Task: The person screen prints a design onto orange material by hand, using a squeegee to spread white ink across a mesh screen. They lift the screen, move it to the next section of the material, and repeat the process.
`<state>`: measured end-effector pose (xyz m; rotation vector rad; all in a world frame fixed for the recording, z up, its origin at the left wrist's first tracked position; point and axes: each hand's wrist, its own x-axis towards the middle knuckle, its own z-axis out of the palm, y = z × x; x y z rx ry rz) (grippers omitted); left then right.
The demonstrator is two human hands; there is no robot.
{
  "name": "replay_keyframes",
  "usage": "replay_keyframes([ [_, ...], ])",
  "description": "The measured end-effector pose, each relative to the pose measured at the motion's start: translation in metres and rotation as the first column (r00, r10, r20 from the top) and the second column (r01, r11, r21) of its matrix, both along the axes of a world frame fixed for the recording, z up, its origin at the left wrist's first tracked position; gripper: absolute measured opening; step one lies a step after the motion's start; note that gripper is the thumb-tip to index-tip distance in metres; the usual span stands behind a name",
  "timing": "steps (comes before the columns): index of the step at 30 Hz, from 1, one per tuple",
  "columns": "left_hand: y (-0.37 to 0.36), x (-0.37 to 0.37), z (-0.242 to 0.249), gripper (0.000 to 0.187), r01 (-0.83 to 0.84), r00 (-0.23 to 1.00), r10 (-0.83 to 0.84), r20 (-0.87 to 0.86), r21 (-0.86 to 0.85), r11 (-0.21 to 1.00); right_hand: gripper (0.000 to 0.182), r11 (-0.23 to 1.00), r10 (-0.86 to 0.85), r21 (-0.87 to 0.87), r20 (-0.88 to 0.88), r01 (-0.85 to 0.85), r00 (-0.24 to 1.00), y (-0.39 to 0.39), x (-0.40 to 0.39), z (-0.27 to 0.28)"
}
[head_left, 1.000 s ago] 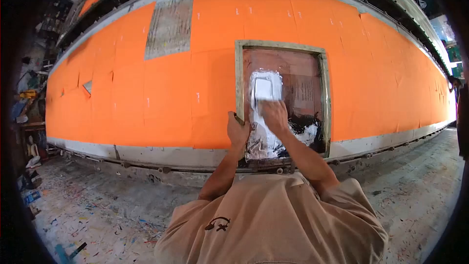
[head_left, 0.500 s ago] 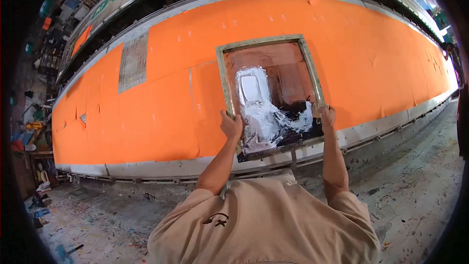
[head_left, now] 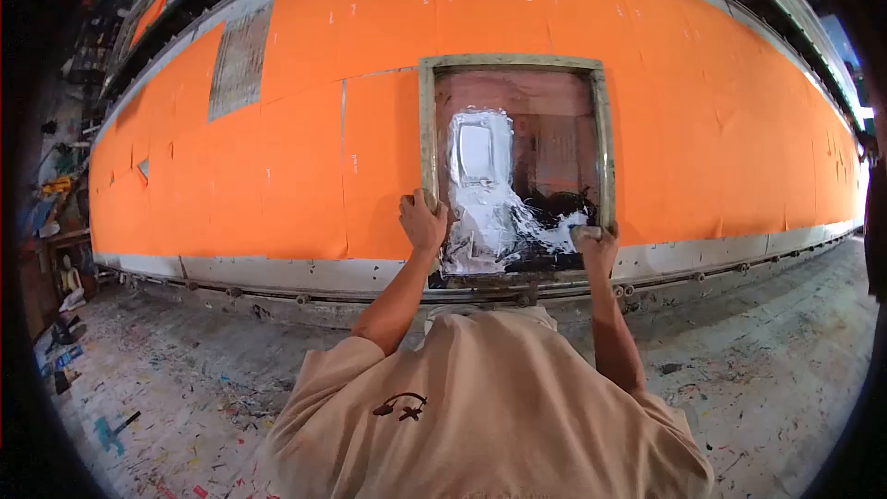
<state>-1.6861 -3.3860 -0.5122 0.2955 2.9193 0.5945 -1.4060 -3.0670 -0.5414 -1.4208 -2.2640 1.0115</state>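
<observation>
A screen printing frame (head_left: 514, 62) with a pale wooden border lies against the orange sheets. White ink (head_left: 485, 212) is smeared on its mesh, around a rounded rectangular shape at the left and in a trail toward the lower right. My left hand (head_left: 424, 222) is closed around the frame's left bar, low down. At the lower end of the right bar, my right hand (head_left: 596, 242) is closed, its fingers reaching over the inner side beside the ink. Dark ink or film covers the mesh's lower right.
Orange sheets (head_left: 305, 166) cover a long printing table, with a bare grey patch (head_left: 240, 63) at upper left. A rail with bolts (head_left: 296, 298) runs along the near edge. The floor (head_left: 203, 379) is paint-spattered. Clutter stands at far left, and another long table lies behind.
The frame has turned from a slant to nearly square with the table. My right hand has shifted left and inward along the lower right corner; my left hand keeps its hold.
</observation>
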Motion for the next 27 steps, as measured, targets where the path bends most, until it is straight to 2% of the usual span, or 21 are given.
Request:
replay_keyframes([
  [1, 0.000, 0.000, 0.005, 0.055, -0.012, 1.000, 0.012, 0.014, 0.002, 1.000, 0.027, 1.000, 0.012, 0.002, 0.014, -0.012, 1.000, -0.023, -0.014, 0.031],
  [3, 0.001, -0.003, 0.009, 0.058, -0.054, 0.992, 0.046, 0.115, 0.072, 0.996, 0.025, 0.909, 0.300, 0.188, 0.328, -0.373, 0.896, -0.085, -0.085, 0.104],
  [5, 0.001, -0.005, 0.006, 0.060, -0.084, 0.991, 0.070, 0.114, 0.127, 0.988, 0.023, 0.698, 0.670, 0.093, 0.266, -0.710, 0.693, -0.091, -0.159, 0.115],
  [7, 0.008, -0.010, 0.016, 0.062, -0.081, 0.992, 0.067, 0.111, 0.132, 0.988, 0.019, 0.539, 0.796, 0.155, 0.227, -0.828, 0.561, -0.082, -0.250, 0.118],
  [9, 0.009, -0.008, 0.009, 0.062, -0.082, 0.992, 0.069, 0.109, 0.119, 0.989, 0.026, 0.447, 0.843, 0.116, 0.276, -0.887, 0.461, -0.062, -0.332, 0.101],
  [10, 0.010, -0.008, 0.007, 0.061, -0.096, 0.991, 0.084, 0.105, 0.112, 0.989, 0.026, 0.443, 0.844, 0.110, 0.283, -0.890, 0.455, -0.067, -0.335, 0.085],
  [12, 0.010, -0.011, 0.006, 0.060, -0.113, 0.990, 0.102, 0.100, 0.113, 0.987, 0.029, 0.528, 0.732, 0.278, 0.331, -0.802, 0.596, -0.081, -0.342, 0.052],
  [13, 0.008, -0.011, 0.008, 0.059, -0.117, 0.990, 0.105, 0.095, 0.138, 0.984, 0.030, 0.536, 0.710, 0.313, 0.335, -0.784, 0.619, -0.101, -0.319, 0.061],
  [14, 0.010, -0.011, 0.009, 0.058, -0.126, 0.989, 0.112, 0.094, 0.166, 0.978, 0.019, 0.503, 0.728, 0.398, 0.283, -0.767, 0.625, -0.115, -0.299, 0.062],
  [16, 0.012, -0.012, 0.012, 0.058, -0.134, 0.987, 0.113, 0.115, 0.193, 0.972, 0.021, 0.532, 0.781, 0.278, 0.205, -0.800, 0.590, -0.134, -0.261, 0.082],
  [17, 0.010, -0.011, 0.014, 0.057, -0.128, 0.987, 0.103, 0.127, 0.207, 0.970, 0.021, 0.533, 0.779, 0.277, 0.209, -0.800, 0.591, -0.131, -0.254, 0.085],
  [19, 0.008, -0.011, 0.012, 0.055, -0.136, 0.983, 0.108, 0.150, 0.187, 0.973, 0.024, 0.299, 0.869, 0.107, 0.381, -0.948, 0.317, -0.117, -0.254, 0.101],
  [20, 0.010, -0.012, 0.010, 0.054, -0.145, 0.979, 0.116, 0.170, 0.168, 0.975, 0.024, 0.332, 0.866, -0.026, 0.406, -0.943, 0.294, -0.098, -0.266, 0.097],
  [21, 0.010, -0.011, 0.007, 0.054, -0.139, 0.981, 0.113, 0.155, 0.170, 0.975, 0.022, 0.408, 0.867, -0.158, 0.375, -0.899, 0.328, -0.080, -0.286, 0.093],
  [22, 0.008, -0.010, 0.003, 0.052, -0.129, 0.989, 0.112, 0.100, 0.184, 0.975, 0.026, 0.428, 0.862, -0.114, 0.349, -0.896, 0.367, -0.068, -0.309, 0.094],
  [23, 0.007, -0.012, 0.002, 0.051, -0.120, 0.993, 0.114, 0.042, 0.196, 0.973, 0.027, 0.482, 0.845, -0.103, 0.317, -0.870, 0.431, -0.064, -0.333, 0.119],
  [24, 0.006, -0.014, 0.005, 0.051, -0.119, 0.993, 0.117, 0.025, 0.191, 0.974, 0.027, 0.545, 0.809, 0.037, 0.237, -0.838, 0.537, -0.063, -0.342, 0.115],
  [25, 0.007, -0.016, 0.008, 0.048, -0.165, 0.980, 0.126, 0.151, 0.286, 0.944, 0.028, 0.606, 0.766, 0.168, 0.142, -0.778, 0.627, -0.065, -0.345, 0.108],
  [26, 0.007, -0.016, 0.012, 0.047, -0.218, 0.954, 0.117, 0.276, 0.373, 0.902, 0.027, 0.665, 0.711, 0.207, 0.119, -0.718, 0.693, -0.079, -0.333, 0.099],
  [27, 0.009, -0.020, 0.021, 0.047, -0.211, 0.960, 0.118, 0.256, 0.376, 0.902, 0.026, 0.719, 0.651, 0.248, 0.088, -0.650, 0.754, -0.097, -0.314, 0.080],
])
